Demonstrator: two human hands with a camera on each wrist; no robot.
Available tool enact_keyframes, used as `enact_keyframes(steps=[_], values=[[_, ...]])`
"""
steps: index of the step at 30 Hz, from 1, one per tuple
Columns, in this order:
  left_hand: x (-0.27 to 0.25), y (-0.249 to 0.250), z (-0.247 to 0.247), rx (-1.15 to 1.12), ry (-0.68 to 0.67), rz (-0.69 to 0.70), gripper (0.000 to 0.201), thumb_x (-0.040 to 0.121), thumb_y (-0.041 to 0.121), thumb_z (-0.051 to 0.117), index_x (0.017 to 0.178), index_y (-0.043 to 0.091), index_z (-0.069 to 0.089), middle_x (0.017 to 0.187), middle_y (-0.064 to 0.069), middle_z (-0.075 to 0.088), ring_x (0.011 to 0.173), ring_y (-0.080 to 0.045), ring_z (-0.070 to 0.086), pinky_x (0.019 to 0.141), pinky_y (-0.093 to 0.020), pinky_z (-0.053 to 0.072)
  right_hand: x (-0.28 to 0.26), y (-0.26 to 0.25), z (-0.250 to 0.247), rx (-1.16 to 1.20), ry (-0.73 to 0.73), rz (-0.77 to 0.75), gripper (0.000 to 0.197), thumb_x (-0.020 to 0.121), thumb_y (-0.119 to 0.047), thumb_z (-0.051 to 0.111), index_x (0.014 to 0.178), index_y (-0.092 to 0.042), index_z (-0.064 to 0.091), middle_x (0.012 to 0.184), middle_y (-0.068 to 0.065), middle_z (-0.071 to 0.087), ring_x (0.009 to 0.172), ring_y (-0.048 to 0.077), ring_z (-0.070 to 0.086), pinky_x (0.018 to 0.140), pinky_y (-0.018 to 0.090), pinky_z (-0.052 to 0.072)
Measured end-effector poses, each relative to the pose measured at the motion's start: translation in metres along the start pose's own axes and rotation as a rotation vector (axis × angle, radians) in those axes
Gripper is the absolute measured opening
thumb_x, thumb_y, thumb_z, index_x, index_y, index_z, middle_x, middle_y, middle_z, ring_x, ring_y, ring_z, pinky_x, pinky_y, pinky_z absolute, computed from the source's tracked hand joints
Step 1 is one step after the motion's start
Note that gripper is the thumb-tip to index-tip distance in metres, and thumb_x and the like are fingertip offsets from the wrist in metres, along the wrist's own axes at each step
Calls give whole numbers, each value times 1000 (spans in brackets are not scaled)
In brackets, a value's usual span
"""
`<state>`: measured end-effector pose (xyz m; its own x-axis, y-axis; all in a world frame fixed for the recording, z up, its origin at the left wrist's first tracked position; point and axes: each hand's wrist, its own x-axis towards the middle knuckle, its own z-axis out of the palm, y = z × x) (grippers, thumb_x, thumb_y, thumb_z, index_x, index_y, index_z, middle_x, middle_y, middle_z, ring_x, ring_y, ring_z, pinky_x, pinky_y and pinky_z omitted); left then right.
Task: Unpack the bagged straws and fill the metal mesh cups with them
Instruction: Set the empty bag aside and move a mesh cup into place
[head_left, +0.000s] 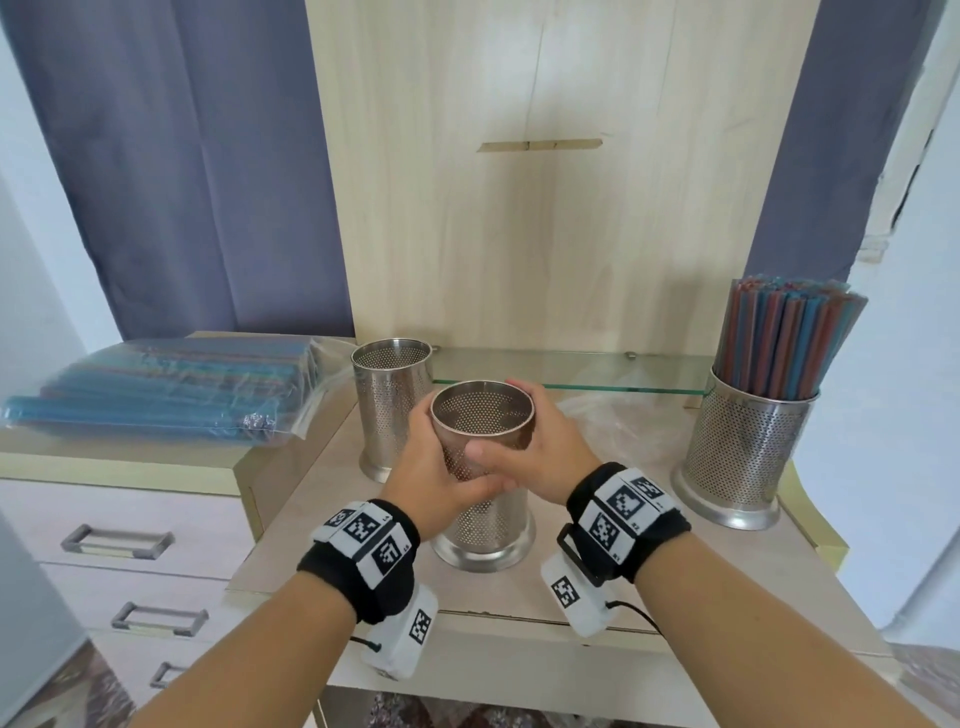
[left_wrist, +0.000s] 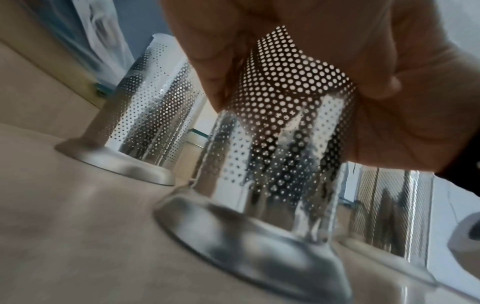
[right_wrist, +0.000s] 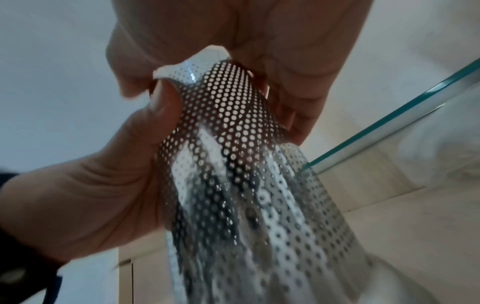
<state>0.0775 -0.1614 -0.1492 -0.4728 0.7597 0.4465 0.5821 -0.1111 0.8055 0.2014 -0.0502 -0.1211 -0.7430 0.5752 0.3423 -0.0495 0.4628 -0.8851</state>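
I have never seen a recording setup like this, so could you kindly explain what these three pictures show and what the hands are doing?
No machine here: a person wears a camera on the head and one on each wrist, on black bands with printed markers. The wide picture is the head view; the other two look along each hand from below. The left hand and right hand both grip an empty metal mesh cup standing on the wooden desk. Behind it stands a second empty cup; at the right, a cup full of coloured straws. The bagged straws lie on the drawer unit at the left, by a glass shelf.
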Motion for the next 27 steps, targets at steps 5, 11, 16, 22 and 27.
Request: enact_keyframes(steps=[5, 11, 16, 22, 27], values=[[4, -2, -8, 226, -335, -50, 113, 64, 46, 87, 148, 22, 13, 142, 12, 41, 131, -1, 40, 114, -30, 34, -4, 15, -7, 56, 52, -13, 85, 56, -36, 90, 124, -40, 38, 121, -11, 61, 110, -2, 61, 92, 20, 48], [21, 15, -37, 496, 56, 59, 83, 79, 39, 77, 145, 13, 35, 137, -4, 50, 127, -18, 46, 105, -29, 35, -7, 31, -42, -23, 256, 29, 90, 63, -32, 91, 132, -28, 34, 120, -14, 58, 110, 2, 58, 91, 20, 47], [48, 21, -83, 840, 331, 69, 62, 81, 48, 68, 130, 14, 51, 129, -8, 54, 121, -30, 44, 100, -45, 38, -8, 36, -70, -1, 359, 42, 84, 66, -17, 89, 127, -29, 33, 113, -16, 55, 102, -1, 55, 79, 8, 45], [67, 10, -117, 1007, 228, -383, 100, 75, 65, 69, 149, 15, 25, 149, -15, 37, 138, -35, 32, 107, -51, 32, -8, 42, -77, 31, 374, 63, 97, 65, -18, 90, 142, -18, 31, 123, -5, 55, 107, 6, 56, 77, 7, 43], [65, -10, -125, 1187, 137, -367, 94, 78, 59, 67, 150, 19, 22, 151, -5, 37, 137, -29, 34, 108, -47, 31, -8, 45, -81, 26, 402, 74, 98, 63, -20, 91, 140, -19, 31, 114, -13, 54, 109, 12, 57, 92, 27, 46]])
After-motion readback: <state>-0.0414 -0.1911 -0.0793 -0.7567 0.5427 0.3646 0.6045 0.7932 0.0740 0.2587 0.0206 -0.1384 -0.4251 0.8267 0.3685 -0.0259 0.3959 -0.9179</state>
